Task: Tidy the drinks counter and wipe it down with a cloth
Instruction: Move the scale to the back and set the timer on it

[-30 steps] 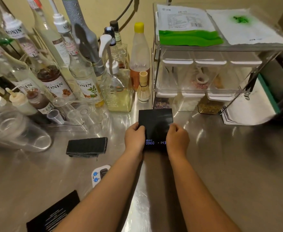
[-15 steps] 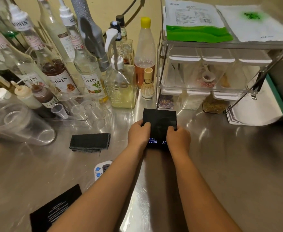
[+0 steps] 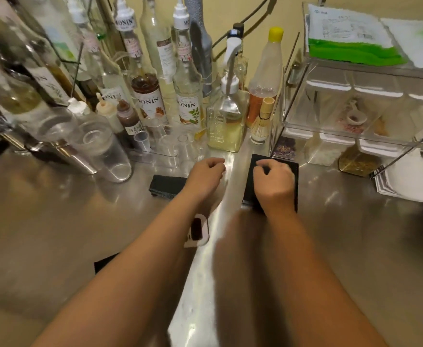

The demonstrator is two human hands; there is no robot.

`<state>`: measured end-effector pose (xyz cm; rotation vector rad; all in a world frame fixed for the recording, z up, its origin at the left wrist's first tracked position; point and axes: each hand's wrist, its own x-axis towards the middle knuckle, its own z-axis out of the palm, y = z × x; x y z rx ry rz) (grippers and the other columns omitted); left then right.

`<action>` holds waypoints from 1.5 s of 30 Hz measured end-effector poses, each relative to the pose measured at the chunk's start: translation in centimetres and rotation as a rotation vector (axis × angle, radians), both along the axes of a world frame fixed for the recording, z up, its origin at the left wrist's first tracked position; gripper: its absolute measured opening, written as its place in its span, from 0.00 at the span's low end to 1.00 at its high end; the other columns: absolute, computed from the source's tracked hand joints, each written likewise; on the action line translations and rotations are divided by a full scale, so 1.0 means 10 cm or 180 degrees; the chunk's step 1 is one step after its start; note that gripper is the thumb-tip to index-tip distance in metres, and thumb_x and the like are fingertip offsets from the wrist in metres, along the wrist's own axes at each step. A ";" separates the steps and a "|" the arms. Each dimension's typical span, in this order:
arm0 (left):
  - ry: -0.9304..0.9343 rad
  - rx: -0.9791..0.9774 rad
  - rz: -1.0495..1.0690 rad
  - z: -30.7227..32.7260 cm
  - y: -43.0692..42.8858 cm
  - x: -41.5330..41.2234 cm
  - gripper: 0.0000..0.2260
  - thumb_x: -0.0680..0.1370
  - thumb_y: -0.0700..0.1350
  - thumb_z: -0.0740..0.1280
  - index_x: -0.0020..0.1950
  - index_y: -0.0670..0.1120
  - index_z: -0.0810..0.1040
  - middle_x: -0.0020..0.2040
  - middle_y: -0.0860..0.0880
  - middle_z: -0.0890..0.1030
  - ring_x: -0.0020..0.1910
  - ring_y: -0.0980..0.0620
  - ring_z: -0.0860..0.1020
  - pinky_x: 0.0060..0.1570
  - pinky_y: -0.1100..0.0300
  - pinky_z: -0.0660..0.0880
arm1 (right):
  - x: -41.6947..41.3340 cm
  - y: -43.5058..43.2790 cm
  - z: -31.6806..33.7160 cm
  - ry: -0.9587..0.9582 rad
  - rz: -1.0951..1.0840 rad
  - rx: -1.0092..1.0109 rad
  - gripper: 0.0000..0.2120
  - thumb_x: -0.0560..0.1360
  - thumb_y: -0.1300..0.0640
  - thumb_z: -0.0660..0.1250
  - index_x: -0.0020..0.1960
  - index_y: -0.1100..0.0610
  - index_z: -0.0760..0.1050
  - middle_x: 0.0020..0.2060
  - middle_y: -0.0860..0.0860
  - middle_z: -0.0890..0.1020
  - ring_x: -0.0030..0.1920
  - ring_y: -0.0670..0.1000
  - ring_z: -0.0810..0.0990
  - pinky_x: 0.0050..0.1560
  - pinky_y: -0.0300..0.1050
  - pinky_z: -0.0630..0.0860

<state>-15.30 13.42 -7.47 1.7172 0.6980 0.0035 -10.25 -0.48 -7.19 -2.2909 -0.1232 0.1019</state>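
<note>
Though half covered by the right hand [image 3: 274, 182], black scale [image 3: 250, 189] flat on the desk [image 3: 355, 246], just in front of the clear rack [image 3: 293, 101] at far right, long axis running near to far. Right fingers [image 3: 263, 169] curled on its top face, resting rather than clamped round an edge; whether actually gripping, cannot tell. Left hand [image 3: 205, 177] just to the left, off the scale, fingers [image 3: 216, 164] loosely curled and holding nothing visible. Dark folded cloth [image 3: 166, 186], if cloth it is, lying left of that hand and touching or nearly touching the wrist side, long axis left to right: nearer the left hand by far, so probably the left's to take. White timer [image 3: 198, 230] nearer, partly under the left forearm.

Farther back, syrup bottles [image 3: 150, 101] labelled "MONIN", the word repeated on one pump collar. Small brown bottle [image 3: 129, 116] with characters too small to read. Green-banded packet [image 3: 350, 36] on the rack top, print illegible.
</note>
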 end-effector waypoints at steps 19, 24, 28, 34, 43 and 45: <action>0.1053 0.0996 0.0996 -0.35 0.96 -2.25 0.10 0.75 0.50 0.65 0.53 0.55 0.83 0.53 0.51 0.84 0.54 0.49 0.80 0.55 0.56 0.74 | -1.61 1.37 -0.27 0.0104 0.2807 -0.1255 0.13 0.76 0.60 0.63 0.59 0.58 0.78 0.57 0.58 0.74 0.55 0.60 0.77 0.56 0.54 0.75; 0.1377 0.1235 0.1264 -0.56 0.87 -2.62 0.14 0.69 0.55 0.62 0.49 0.55 0.83 0.53 0.46 0.82 0.53 0.44 0.80 0.56 0.49 0.77 | -1.77 1.36 -0.35 -0.0139 0.2727 -0.2029 0.11 0.77 0.58 0.63 0.57 0.60 0.76 0.55 0.59 0.76 0.51 0.59 0.78 0.48 0.50 0.73; 0.1222 0.1134 0.1224 -0.60 0.81 -2.67 0.12 0.73 0.52 0.63 0.50 0.53 0.83 0.55 0.45 0.79 0.50 0.45 0.79 0.55 0.51 0.77 | -1.87 1.40 -0.37 -0.0066 0.2586 -0.2035 0.09 0.78 0.59 0.64 0.56 0.61 0.75 0.51 0.59 0.77 0.48 0.57 0.77 0.47 0.48 0.73; 0.1256 0.1288 0.1158 -0.62 0.76 -2.67 0.15 0.78 0.49 0.60 0.56 0.47 0.84 0.58 0.45 0.75 0.55 0.44 0.77 0.61 0.52 0.74 | -1.72 1.37 -0.39 0.0671 0.2492 -0.1731 0.07 0.77 0.65 0.61 0.53 0.64 0.75 0.51 0.60 0.80 0.47 0.58 0.79 0.46 0.48 0.76; 0.1047 0.1340 0.0882 -0.44 0.61 -2.49 0.15 0.79 0.45 0.59 0.56 0.50 0.84 0.58 0.47 0.82 0.57 0.45 0.77 0.58 0.51 0.74 | -1.69 1.16 -0.08 0.2313 0.1783 0.0574 0.10 0.75 0.65 0.60 0.49 0.51 0.69 0.35 0.56 0.74 0.26 0.51 0.72 0.32 0.46 0.73; 0.1020 0.1285 0.0647 -0.35 0.59 -2.42 0.13 0.80 0.45 0.59 0.54 0.51 0.84 0.54 0.47 0.83 0.55 0.45 0.78 0.53 0.54 0.74 | -1.64 1.09 0.05 0.2357 0.1695 0.0861 0.11 0.75 0.65 0.59 0.54 0.52 0.70 0.34 0.56 0.74 0.26 0.50 0.71 0.25 0.39 0.71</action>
